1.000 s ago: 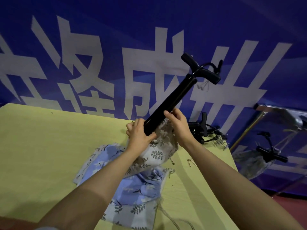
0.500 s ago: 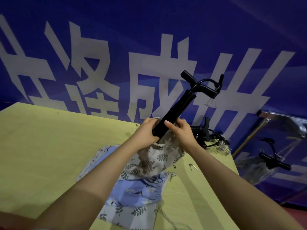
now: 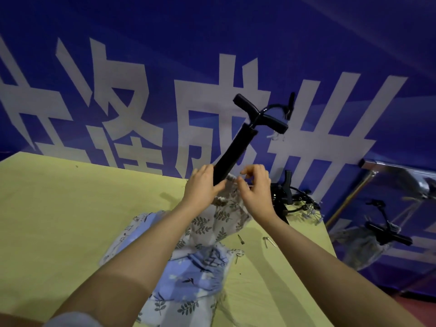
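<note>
A black hand pump (image 3: 238,147) with a T-handle and a thin hose leans up to the right, its lower end inside a leaf-print drawstring bag (image 3: 224,215). My left hand (image 3: 204,187) grips the pump's barrel just above the bag's mouth. My right hand (image 3: 256,190) is at the right side of the bag's mouth, fingers curled, pinching the bag's drawstring. The pump's base is hidden in the cloth.
More printed cloth bags (image 3: 188,274) lie in a heap on the yellow-green table (image 3: 70,220). Another black pump (image 3: 286,194) with cords rests at the table's far right edge. Two small metal pins (image 3: 269,241) lie nearby. A blue banner stands behind.
The pump has sunk a little deeper into the bag. My right hand has let go of the bag's rim beside the barrel and moved right, now pinching the drawstring.
</note>
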The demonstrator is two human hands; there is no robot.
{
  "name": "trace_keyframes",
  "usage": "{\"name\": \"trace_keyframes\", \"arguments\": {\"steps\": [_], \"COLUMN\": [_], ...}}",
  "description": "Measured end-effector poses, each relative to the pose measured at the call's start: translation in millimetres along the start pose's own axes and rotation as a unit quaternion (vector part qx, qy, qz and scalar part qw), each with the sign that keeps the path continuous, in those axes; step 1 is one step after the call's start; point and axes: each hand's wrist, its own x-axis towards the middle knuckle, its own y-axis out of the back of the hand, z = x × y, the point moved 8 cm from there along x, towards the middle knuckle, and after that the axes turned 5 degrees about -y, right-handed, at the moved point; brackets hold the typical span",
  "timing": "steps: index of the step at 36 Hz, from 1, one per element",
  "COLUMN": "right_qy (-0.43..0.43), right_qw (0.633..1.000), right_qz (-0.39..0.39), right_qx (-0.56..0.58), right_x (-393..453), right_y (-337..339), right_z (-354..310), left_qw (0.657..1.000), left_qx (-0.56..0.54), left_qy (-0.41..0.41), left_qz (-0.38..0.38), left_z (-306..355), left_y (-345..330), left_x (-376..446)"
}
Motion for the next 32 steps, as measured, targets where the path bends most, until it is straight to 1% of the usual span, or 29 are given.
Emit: {"name": "trace_keyframes", "arguments": {"steps": [1, 3, 5, 7, 9, 11, 13, 15, 16, 19, 21, 24, 26, 29, 32], "right_qy": [0.012, 0.025, 0.039, 0.046, 0.039, 0.016, -0.028, -0.089, -0.105, -0.098, -0.092, -0.072, -0.072, -0.078, -0.108], "right_qw": [1.000, 0.992, 0.971, 0.949, 0.947, 0.960, 0.968, 0.959, 0.951, 0.938, 0.934, 0.940, 0.944, 0.944, 0.932], "right_qz": [-0.019, -0.098, -0.190, -0.243, -0.248, -0.234, -0.236, -0.268, -0.285, -0.326, -0.340, -0.334, -0.321, -0.317, -0.327], "right_qx": [-0.016, -0.070, -0.141, -0.193, -0.198, -0.154, -0.077, 0.026, 0.055, 0.064, 0.053, 0.021, 0.024, 0.054, 0.110], "right_x": [-2, -6, -13, -18, -17, -13, -8, -6, -6, -4, -3, 0, 5, 10, 12], "right_y": [-4, -19, -35, -43, -42, -37, -32, -32, -34, -41, -45, -44, -42, -42, -45], "right_z": [1, 7, 16, 27, 33, 34, 34, 33, 32, 28, 27, 24, 24, 19, 14], "left_qw": [1.000, 1.000, 0.999, 0.999, 0.998, 0.997, 0.996, 0.995, 0.995, 0.992, 0.992, 0.993, 0.993, 0.992, 0.991], "left_qx": [0.001, -0.005, -0.010, -0.020, -0.026, -0.031, -0.036, -0.041, -0.045, -0.057, -0.057, -0.048, -0.044, -0.043, -0.047], "left_qy": [0.003, 0.014, 0.024, 0.029, 0.038, 0.049, 0.056, 0.063, 0.068, 0.083, 0.086, 0.087, 0.089, 0.095, 0.103], "left_qz": [0.010, 0.025, 0.031, 0.039, 0.048, 0.053, 0.058, 0.062, 0.064, 0.072, 0.073, 0.069, 0.067, 0.068, 0.069], "left_z": [0, 0, -1, -2, -5, -10, -15, -20, -22, -26, -28, -31, -33, -38, -42], "left_y": [0, 2, 4, 5, 8, 9, 9, 9, 8, 6, 6, 6, 5, 3, 2], "left_x": [0, 1, 2, 3, 2, 1, -1, -4, -6, -10, -11, -12, -13, -14, -15]}}
